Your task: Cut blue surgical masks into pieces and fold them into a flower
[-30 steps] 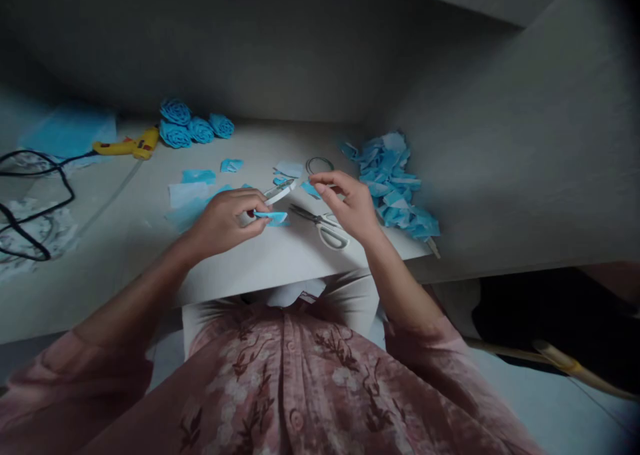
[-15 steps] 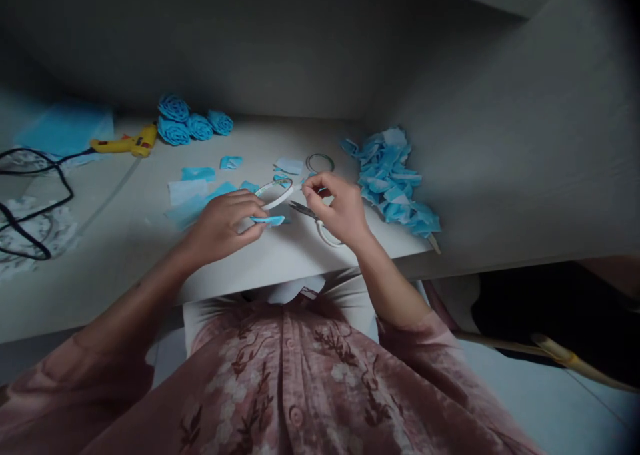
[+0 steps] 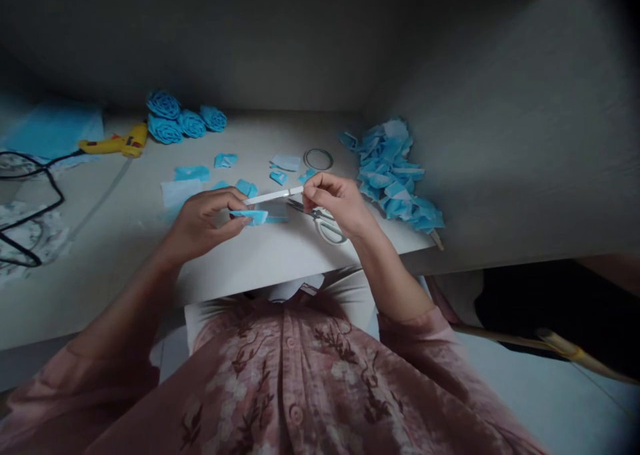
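- The left hand [image 3: 200, 225] is held just above the bench [image 3: 125, 241], near the middle of its front edge, with the grip pinched narrow on a folded blue paper piece [image 3: 250, 216] between thumb and fingertips.
- One end of a thin white strip [image 3: 273, 195] is also kept in the left grip, at the fingertips above the blue piece.
- The right hand [image 3: 340, 205] is raised just to the right of the left one, its grip closed to a fine pinch on the other end of the white strip.
- The strip is thus held off the bench between the two hands, nearly straight and slightly tilted; what it is made of cannot be told in the dim view, though it looks like tape or a paper band.
- A pair of scissors [image 3: 325, 225] with pale handles is partly covered by the right hand, lying on the bench just under it near the front edge.
- A heap of blue paper cuttings [image 3: 395, 175] is spread along the right edge of the bench, near the right hand.
- A small ring [image 3: 319, 159] and scattered blue scraps [image 3: 225, 160] are seen behind the hands, toward the middle of the bench.
- Three blue paper roses [image 3: 180, 121] are set at the back edge, with a yellow glue gun [image 3: 117, 143] just to their left.
- A black cord [image 3: 30, 215] is looped at the left edge, well apart from the hands.
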`<control>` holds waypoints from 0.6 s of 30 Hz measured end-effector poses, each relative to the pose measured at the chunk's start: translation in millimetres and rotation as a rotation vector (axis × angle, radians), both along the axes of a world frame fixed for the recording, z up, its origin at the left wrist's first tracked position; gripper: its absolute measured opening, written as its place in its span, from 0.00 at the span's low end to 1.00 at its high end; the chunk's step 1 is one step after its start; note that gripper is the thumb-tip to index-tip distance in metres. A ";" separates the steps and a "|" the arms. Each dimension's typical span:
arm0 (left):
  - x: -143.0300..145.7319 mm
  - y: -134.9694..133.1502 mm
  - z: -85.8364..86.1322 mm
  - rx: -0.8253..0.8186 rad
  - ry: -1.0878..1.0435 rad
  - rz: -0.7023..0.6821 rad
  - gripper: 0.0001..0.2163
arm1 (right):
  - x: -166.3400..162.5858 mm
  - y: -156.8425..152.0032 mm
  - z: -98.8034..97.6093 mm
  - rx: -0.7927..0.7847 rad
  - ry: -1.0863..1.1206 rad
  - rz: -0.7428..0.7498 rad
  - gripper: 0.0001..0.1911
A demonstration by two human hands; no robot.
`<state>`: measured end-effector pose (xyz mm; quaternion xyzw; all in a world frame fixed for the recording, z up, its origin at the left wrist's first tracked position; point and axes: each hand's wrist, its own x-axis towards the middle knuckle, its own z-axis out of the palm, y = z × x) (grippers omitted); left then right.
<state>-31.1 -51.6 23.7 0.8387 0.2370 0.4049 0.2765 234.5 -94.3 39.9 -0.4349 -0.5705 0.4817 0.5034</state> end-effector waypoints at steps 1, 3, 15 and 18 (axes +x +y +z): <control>-0.2 0.7 -0.2 0.009 -0.010 -0.004 0.04 | 2.0 0.2 -0.1 -0.005 0.004 0.006 0.14; -0.8 2.4 -0.3 0.016 -0.022 0.005 0.04 | 10.1 -0.9 -0.1 -0.004 -0.007 0.022 0.16; 3.7 22.6 -6.3 -0.329 -0.209 0.222 0.06 | 48.6 -48.2 -44.7 0.146 -1.407 -0.071 0.23; 7.3 26.1 -13.3 -0.461 -0.269 0.277 0.07 | 47.5 -46.5 -52.2 0.136 -1.391 -0.090 0.23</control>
